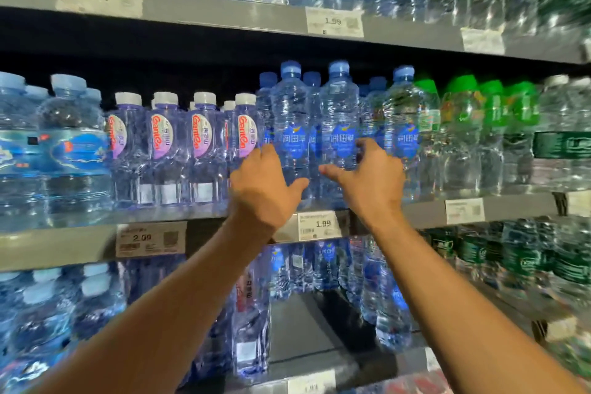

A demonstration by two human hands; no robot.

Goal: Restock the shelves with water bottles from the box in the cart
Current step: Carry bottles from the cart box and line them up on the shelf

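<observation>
The left hand curls around one blue-cap bottle; the right hand curls around the bottle at 3 o'clock of it. Both stand on the middle shelf. Full bottles are probably heavy, smooth and a little soft; hold them at the middle.
</observation>
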